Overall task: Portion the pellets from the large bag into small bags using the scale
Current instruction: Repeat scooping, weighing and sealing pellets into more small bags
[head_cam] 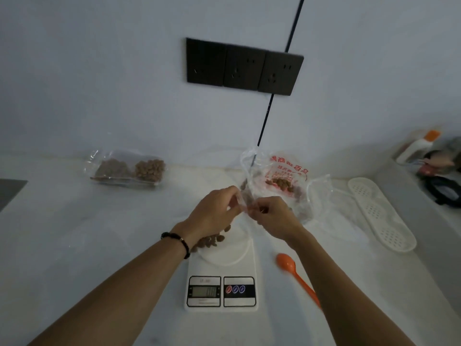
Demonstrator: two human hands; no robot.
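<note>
The small bag [239, 208] is pinched at its top by the left hand [214, 213] and right hand [272, 216], fingers curled; the seal is best pressed along its whole width, pellets [212, 239] kept low over the scale [222, 283].

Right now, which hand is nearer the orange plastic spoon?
Right. The right hand sits just above and left of the orange plastic spoon; the left hand is farther left, across the white scale.

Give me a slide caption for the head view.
Both hands pinch a small bag of pellets above the scale, orange spoon alongside.
</note>
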